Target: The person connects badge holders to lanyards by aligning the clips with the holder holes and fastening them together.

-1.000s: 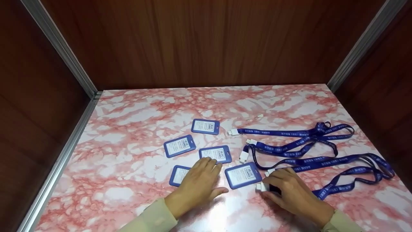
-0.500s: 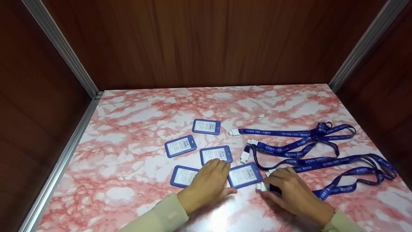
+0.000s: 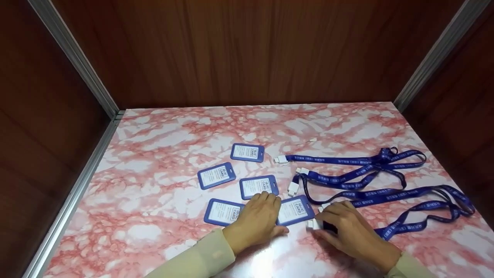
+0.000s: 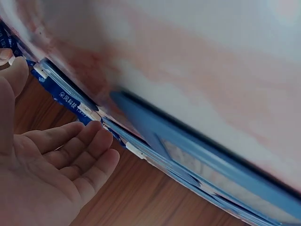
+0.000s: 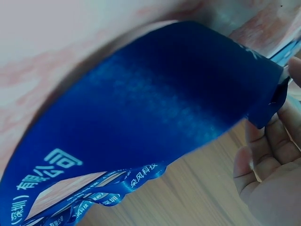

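Here, card holder (image 3: 294, 211): lengthwise between your hands, slot end (image 3: 309, 205) rightward.
Left hand (image 3: 257, 217): relaxed, nearer.
Right hand (image 3: 347, 226): pinches white clip (image 3: 312, 224).

one blue lanyard (image 5: 155, 94), broad and curved across the foreground, white characters printed at lower left; its end at the right held by one right hand (image 5: 275, 174), thumb above, fingers below. one white piece (image 5: 285, 74), scarcely visible, beside the thumb. further blue strap lengths (image 5: 146, 174), lettered white, bunched at lower left. one marbled surface (image 5: 56, 56), pink and white. one brown wood-grain panel (image 5: 188, 193), below. one blue strip (image 5: 287, 52), upper right, cut by the frame.
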### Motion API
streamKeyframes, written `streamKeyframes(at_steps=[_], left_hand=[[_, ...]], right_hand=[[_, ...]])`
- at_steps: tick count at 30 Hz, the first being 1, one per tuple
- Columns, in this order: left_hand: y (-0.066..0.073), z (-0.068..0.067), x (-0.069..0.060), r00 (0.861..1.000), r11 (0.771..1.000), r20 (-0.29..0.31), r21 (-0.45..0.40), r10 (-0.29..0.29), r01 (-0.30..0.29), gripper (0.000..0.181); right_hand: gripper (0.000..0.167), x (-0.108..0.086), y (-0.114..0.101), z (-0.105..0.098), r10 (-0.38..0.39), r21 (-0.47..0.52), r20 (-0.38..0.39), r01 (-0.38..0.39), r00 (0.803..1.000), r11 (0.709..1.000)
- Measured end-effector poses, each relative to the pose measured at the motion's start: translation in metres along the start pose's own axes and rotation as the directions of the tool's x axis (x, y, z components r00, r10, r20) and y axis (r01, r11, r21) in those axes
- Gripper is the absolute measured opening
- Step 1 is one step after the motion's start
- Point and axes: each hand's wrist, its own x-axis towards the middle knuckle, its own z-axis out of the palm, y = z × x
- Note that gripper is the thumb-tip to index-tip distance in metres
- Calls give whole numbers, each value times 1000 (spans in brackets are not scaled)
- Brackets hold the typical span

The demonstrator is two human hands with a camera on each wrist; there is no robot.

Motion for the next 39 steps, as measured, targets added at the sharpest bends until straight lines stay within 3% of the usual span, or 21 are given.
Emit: streamKeyframes(at_steps=[5,14,21,31,39], left_hand=[[1,2,3,1000,999,15,29,-15,14,79],[3,4,6,997,999,57,33,-43,41,83],[6,4,8,993,999,111,0,-44,44,77],[3,2,8,991,999,131,-32,-20,24,65],[0,-2,8,981,996,189,-78,-34,49,64]], right_hand=[[29,1,1,0,-19,0,-15,19,1000,1000],[29,-1,1,0,13,-8,5,-13,1000,1000],[28,0,0,2,26,0,16,-26,1000,1000],[28,0,2,5,3,13,-11,-3,1000,1000],[29,-1,2,3,20,10,-2,-20,1000,1000]])
